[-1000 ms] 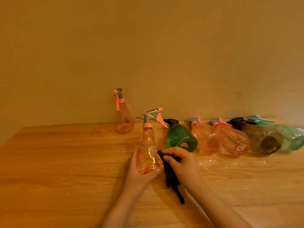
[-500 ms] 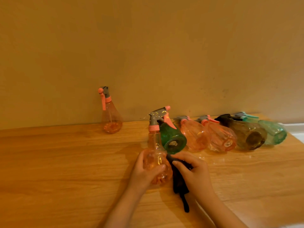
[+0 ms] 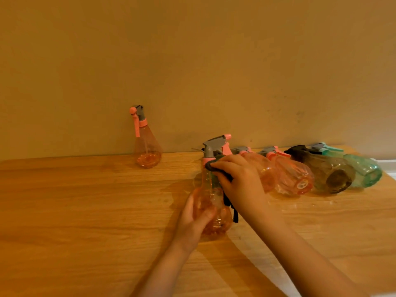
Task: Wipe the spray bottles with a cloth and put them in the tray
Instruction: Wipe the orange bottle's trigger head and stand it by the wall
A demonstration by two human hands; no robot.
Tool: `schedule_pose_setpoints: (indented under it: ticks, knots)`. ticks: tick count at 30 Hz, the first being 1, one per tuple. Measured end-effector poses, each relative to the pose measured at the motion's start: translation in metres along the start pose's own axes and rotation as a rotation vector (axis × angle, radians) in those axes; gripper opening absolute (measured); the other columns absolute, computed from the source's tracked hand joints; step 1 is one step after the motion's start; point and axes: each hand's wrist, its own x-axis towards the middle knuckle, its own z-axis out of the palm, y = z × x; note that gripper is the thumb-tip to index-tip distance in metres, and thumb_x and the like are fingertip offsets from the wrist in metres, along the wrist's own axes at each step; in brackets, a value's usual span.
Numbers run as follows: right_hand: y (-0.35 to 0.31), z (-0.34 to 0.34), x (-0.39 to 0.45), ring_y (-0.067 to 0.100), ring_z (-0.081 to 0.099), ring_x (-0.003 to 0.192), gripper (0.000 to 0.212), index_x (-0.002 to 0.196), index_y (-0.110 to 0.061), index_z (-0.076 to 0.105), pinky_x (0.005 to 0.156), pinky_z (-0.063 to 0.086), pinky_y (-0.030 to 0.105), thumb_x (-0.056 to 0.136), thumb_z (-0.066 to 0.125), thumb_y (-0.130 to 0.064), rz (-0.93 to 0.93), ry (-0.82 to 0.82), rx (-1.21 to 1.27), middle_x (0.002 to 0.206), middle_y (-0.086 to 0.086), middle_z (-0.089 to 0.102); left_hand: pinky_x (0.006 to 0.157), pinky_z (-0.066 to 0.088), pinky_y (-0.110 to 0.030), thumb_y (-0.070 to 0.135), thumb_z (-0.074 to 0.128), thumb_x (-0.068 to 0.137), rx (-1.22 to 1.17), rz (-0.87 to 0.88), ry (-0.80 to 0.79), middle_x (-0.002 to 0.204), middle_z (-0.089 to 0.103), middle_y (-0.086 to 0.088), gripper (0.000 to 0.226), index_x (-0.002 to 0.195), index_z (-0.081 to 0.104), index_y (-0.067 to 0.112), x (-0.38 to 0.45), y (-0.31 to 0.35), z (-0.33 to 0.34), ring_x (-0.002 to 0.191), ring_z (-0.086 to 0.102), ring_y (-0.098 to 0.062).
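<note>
Here, head view: an upright pink spray bottle [image 3: 211, 202] stands on the tabletop [image 3: 85, 211]. Left hand [image 3: 194, 221] grips its lower body, fingers curled round it. Right hand [image 3: 240, 181] presses a dark cloth [image 3: 227, 198] to the bottle's neck — fingers curled on the cloth. Another pink bottle [image 3: 145, 142] stands by the wall [image 3: 192, 61]; a row of bottles [image 3: 310, 170] lies on its side to the right.

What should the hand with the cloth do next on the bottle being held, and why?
Probably draw the cloth down from the neck over the body of the held bottle. The right hand presses the cloth just under the pink collar, while the left hand grips the rounded base upright on the table, so most of the body looks unwiped.
</note>
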Motion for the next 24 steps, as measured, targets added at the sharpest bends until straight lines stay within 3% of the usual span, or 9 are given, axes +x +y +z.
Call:
schedule_pose_setpoints:
  ticks: [8, 14, 17, 24]
  knots:
    - [-0.002, 0.001, -0.033, 0.01, 0.051, 0.084, 0.027, 0.089, -0.006, 0.072, 0.07, 0.044, 0.02, 0.079, 0.052, -0.022, -0.039, -0.07, -0.009, 0.086, 0.004, 0.066, 0.077, 0.052, -0.022, 0.025, 0.064, 0.072, -0.048, 0.047, -0.015, 0.12, 0.063, -0.002, 0.061, 0.13, 0.046, 0.019, 0.004, -0.005, -0.001, 0.104, 0.065, -0.006]
    - [0.003, -0.007, -0.052, 0.009, 0.049, 0.086, 0.031, 0.095, -0.005, 0.071, 0.08, 0.038, 0.012, 0.082, 0.05, -0.022, 0.041, -0.025, 0.046, 0.089, 0.005, 0.065, 0.078, 0.054, -0.025, 0.044, 0.071, 0.062, -0.024, 0.027, -0.012, 0.125, 0.061, -0.007, 0.08, 0.135, 0.044, 0.02, 0.003, -0.008, -0.001, 0.11, 0.063, -0.017]
    - [0.003, -0.008, -0.061, 0.01, 0.05, 0.086, 0.029, 0.097, -0.004, 0.071, 0.077, 0.04, 0.013, 0.083, 0.05, -0.019, 0.023, -0.017, 0.054, 0.089, 0.005, 0.064, 0.076, 0.054, -0.024, 0.032, 0.064, 0.073, -0.019, 0.04, -0.017, 0.125, 0.06, -0.009, 0.07, 0.138, 0.041, 0.016, 0.002, -0.009, -0.002, 0.109, 0.063, -0.016]
    - [-0.002, -0.006, -0.092, 0.013, 0.052, 0.084, 0.026, 0.096, -0.002, 0.07, 0.071, 0.044, 0.022, 0.081, 0.052, -0.015, 0.002, 0.049, 0.061, 0.09, 0.004, 0.062, 0.069, 0.051, -0.019, 0.032, 0.057, 0.075, 0.004, 0.077, 0.004, 0.11, 0.065, -0.004, 0.059, 0.13, 0.048, 0.014, 0.002, -0.01, -0.002, 0.095, 0.065, -0.012]
